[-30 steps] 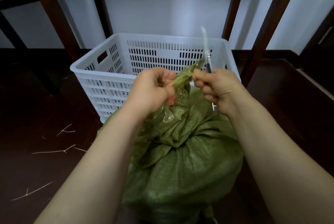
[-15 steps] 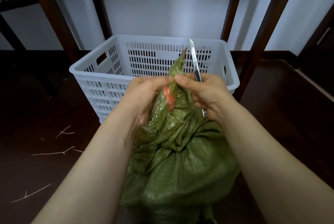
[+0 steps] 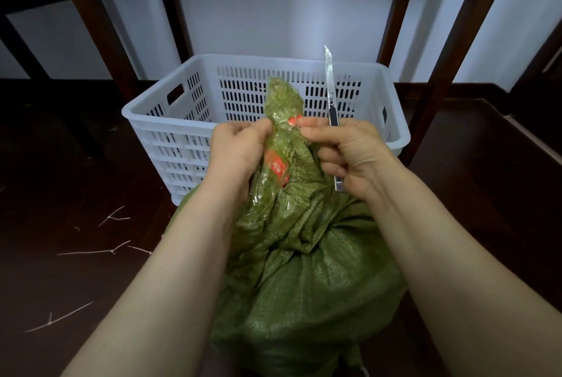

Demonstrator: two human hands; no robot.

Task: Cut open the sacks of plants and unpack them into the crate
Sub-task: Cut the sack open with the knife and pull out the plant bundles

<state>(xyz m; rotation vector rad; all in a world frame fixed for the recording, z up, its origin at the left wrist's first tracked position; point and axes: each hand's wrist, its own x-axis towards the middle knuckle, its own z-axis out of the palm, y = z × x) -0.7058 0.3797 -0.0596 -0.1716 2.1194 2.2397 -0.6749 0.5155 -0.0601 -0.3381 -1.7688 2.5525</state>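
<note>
Green sack (image 3: 304, 279) neck gripped by the left hand (image 3: 237, 148), fingers (image 3: 257, 131) curled, right hand (image 3: 355, 154) pinching the tape (image 3: 282, 121) with the knife (image 3: 331, 96) held blade-up, so a slip could nick skin!

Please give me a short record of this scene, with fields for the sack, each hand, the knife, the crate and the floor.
target: green sack, upright, neck twisted and wrapped in clear tape, not yet cut open
left: left hand grips the taped neck
right: right hand holds the knife; thumb and forefinger touch the tape
tool: blade points up, away from the sack
container: white crate behind the sack; no plants visible in it
ground: pale twigs lie on the dark floor
</note>
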